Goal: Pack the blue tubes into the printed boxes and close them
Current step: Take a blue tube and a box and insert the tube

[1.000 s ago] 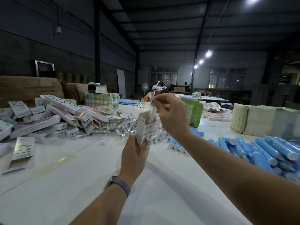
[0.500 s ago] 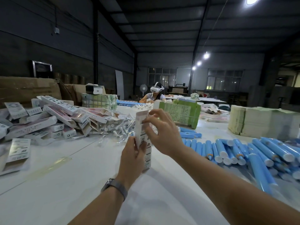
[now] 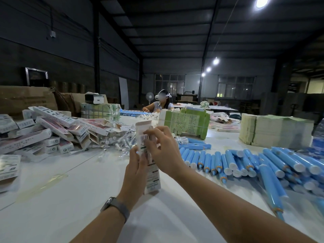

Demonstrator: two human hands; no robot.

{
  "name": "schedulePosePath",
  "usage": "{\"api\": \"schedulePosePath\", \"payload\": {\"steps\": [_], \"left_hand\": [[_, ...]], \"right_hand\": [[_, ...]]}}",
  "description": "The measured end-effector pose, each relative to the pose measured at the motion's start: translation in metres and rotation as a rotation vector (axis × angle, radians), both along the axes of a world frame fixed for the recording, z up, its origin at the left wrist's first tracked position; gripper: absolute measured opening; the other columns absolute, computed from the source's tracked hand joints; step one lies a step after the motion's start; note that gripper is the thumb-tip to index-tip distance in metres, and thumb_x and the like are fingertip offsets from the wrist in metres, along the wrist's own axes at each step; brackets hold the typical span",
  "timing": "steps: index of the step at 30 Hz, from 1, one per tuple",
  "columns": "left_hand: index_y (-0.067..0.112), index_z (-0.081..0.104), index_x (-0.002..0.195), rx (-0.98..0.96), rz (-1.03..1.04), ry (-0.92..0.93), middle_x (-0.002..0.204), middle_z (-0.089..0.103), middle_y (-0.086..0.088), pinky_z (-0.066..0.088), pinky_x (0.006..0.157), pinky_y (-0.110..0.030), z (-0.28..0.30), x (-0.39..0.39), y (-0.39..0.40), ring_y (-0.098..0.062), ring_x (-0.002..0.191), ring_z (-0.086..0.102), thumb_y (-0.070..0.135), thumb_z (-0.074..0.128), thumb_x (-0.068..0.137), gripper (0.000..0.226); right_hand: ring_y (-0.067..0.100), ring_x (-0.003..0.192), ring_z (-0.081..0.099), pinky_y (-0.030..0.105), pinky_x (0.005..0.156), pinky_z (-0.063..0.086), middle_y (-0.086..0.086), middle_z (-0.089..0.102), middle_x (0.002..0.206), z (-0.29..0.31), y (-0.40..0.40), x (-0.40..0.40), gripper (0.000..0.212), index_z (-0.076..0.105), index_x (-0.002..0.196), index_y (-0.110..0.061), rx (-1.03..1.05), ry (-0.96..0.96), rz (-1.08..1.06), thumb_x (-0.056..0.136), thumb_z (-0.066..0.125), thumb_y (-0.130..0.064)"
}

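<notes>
We hold one printed box (image 3: 149, 156) upright above the white tabletop (image 3: 73, 190), roughly centre of view. Left hand (image 3: 135, 170) grasps the box at mid-height from its left side, fingers wrapped behind it, thumb toward us; a watch (image 3: 114, 207) sits on that wrist. Right hand (image 3: 164, 149) is at the upper part of the box, fingers (image 3: 149, 133) curled and pinching near the barcode panel, just under the open top flap, which stands up. We cannot tell whether a tube is already inside.

Blue tubes (image 3: 245, 162) lie in a loose heap on the tabletop to the right, white caps mostly toward us, well apart from the held box. Pile of printed boxes (image 3: 52, 130) lies at left, some with open ends. Small clear-wrapped pieces (image 3: 122, 139) are scattered just beyond the hands. Green bundle of flat cartons (image 3: 185, 122) stands behind; a pale stack of sheets (image 3: 273, 130) far right. Another person (image 3: 160, 104) sits at the far end
</notes>
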State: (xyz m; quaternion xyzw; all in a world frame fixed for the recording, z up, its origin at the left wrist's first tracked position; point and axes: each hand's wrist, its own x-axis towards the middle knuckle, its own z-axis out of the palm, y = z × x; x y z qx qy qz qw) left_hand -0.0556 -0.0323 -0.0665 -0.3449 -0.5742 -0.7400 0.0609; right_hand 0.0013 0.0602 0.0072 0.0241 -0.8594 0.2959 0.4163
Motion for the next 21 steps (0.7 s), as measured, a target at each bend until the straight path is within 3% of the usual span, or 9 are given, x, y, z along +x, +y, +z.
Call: {"api": "schedulePosePath", "payload": {"steps": [3,7,11,13,18,21], "left_hand": [[0.052,0.035,0.135,0.016,0.069,0.072,0.105,0.07,0.022,0.058,0.069,-0.026,0.004,-0.001,-0.001,-0.008,0.09,0.072,0.049,0.036,0.101,0.034],[0.049,0.029,0.143,0.006,0.09,0.127,0.113,0.071,0.019,0.059,0.068,-0.024,0.008,0.002,-0.002,-0.008,0.093,0.072,0.033,0.04,0.106,0.042],[0.063,0.029,0.14,-0.001,0.06,0.173,0.12,0.066,0.026,0.059,0.078,-0.029,0.013,0.006,-0.004,-0.005,0.102,0.07,0.047,0.044,0.096,0.049],[0.066,0.028,0.139,-0.001,0.054,0.187,0.118,0.065,0.028,0.057,0.082,-0.03,0.014,0.006,-0.004,-0.005,0.104,0.069,0.049,0.045,0.1,0.046],[0.072,0.028,0.135,-0.012,0.059,0.251,0.115,0.065,0.033,0.056,0.073,-0.016,0.016,0.009,-0.007,-0.001,0.1,0.069,0.041,0.041,0.103,0.046],[0.07,0.032,0.132,-0.007,0.069,0.272,0.11,0.067,0.031,0.055,0.07,-0.017,0.018,0.011,-0.009,-0.004,0.095,0.071,0.038,0.041,0.102,0.044]], "right_hand": [[0.016,0.094,0.057,0.045,0.083,0.055,-0.008,0.044,0.119,-0.006,-0.001,-0.001,0.043,0.051,0.127,-0.04,-0.047,0.071,0.031,0.092,0.066,-0.021],[0.014,0.091,0.059,0.043,0.077,0.057,-0.013,0.043,0.114,-0.009,-0.002,0.001,0.068,0.029,0.138,-0.053,-0.065,0.097,0.075,0.091,0.066,-0.019],[0.011,0.079,0.065,0.043,0.072,0.059,-0.018,0.053,0.109,-0.016,0.004,0.003,0.065,0.03,0.135,-0.055,-0.191,0.106,0.126,0.091,0.066,-0.024],[0.009,0.079,0.066,0.039,0.07,0.059,-0.019,0.056,0.108,-0.02,0.005,0.005,0.063,0.03,0.13,-0.058,-0.196,0.118,0.15,0.091,0.066,-0.024],[0.006,0.079,0.067,0.025,0.064,0.057,-0.02,0.061,0.111,-0.027,0.004,0.013,0.064,0.028,0.122,-0.072,-0.229,0.125,0.247,0.097,0.059,-0.021],[0.008,0.084,0.069,0.03,0.068,0.06,-0.024,0.061,0.109,-0.028,0.001,0.015,0.06,0.025,0.124,-0.071,-0.228,0.119,0.274,0.101,0.053,-0.023]]}}
